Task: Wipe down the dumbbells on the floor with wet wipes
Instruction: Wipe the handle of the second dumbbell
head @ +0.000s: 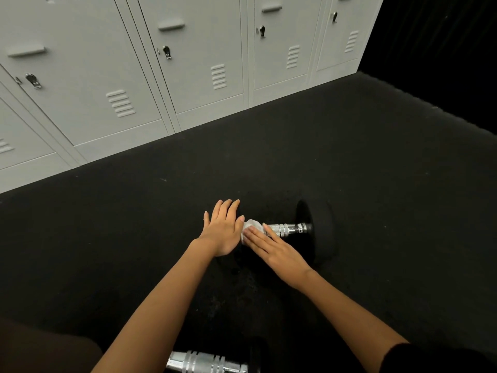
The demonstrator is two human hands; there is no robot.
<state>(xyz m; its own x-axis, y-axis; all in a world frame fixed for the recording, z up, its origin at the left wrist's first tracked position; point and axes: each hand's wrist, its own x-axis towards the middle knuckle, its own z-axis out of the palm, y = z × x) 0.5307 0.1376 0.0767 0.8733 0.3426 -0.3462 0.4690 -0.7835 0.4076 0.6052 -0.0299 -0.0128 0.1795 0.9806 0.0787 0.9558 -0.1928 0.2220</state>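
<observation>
My left hand (222, 232) rests flat, open, on dumbbell (290, 229) end to steady it w/ right hand (271, 247), fingers straight, pressing wet wipe (252, 226) onto the chrome handle.

A dumbbell (290, 229) lies on the black floor (376, 170), its far head at three o'clock. The left hand (223, 230) rests flat on the near head; the right hand (274, 251) presses a white wipe (251, 226) on the handle with straight fingers. Grey lockers (161, 63) stand at eleven o'clock.
</observation>
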